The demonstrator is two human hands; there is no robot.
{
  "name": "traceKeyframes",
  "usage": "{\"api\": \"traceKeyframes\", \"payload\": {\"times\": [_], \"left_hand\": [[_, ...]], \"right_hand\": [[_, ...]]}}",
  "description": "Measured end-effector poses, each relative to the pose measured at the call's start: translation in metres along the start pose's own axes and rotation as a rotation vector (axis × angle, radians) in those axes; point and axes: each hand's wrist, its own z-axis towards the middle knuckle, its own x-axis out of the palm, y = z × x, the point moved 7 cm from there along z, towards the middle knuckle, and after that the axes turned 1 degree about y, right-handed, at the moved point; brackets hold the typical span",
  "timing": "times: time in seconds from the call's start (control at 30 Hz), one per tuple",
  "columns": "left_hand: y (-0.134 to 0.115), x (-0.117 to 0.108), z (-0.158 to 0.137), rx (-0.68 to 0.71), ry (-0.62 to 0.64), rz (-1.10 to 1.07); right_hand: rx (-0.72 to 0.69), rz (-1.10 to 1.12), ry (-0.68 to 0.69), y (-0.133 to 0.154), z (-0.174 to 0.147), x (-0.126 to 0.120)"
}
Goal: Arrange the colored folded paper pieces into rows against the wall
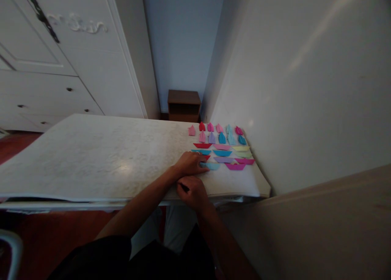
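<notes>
My left hand (192, 163) reaches palm down over the left end of the folded paper boats. Its thumb and fingers are apart, touching a light blue paper boat (213, 166) whose left end shows between them. Partly under this hand lie a red paper boat (207, 158) and a blue paper boat (204, 152). Loosely curled at the table's front edge, my right hand (194, 192) sits just below the left wrist, with nothing seen in it. To the right lie a lavender paper boat (224, 160) and a magenta paper boat (235, 166).
Farther back on the white marbled table (100, 158) are two rows of small folded paper pieces (222, 138) in pink, red, blue and lavender. A white wall panel (299, 92) borders the right side. Beyond stand a brown nightstand (183, 97) and a white wardrobe (100, 68).
</notes>
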Motion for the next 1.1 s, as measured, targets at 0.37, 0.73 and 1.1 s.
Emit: {"api": "traceKeyframes", "payload": {"times": [0.37, 0.73, 1.1], "left_hand": [[0.008, -0.008, -0.014, -0.077, -0.096, -0.05], [0.057, -0.038, -0.108, -0.34, -0.458, -0.327], [0.096, -0.04, -0.166, -0.585, -0.562, -0.621]], "right_hand": [[-0.026, 0.025, -0.006, 0.002, 0.0, -0.002], [0.072, 0.231, -0.092, -0.002, 0.002, -0.015], [0.079, 0.154, -0.079, 0.001, 0.002, -0.013]]}}
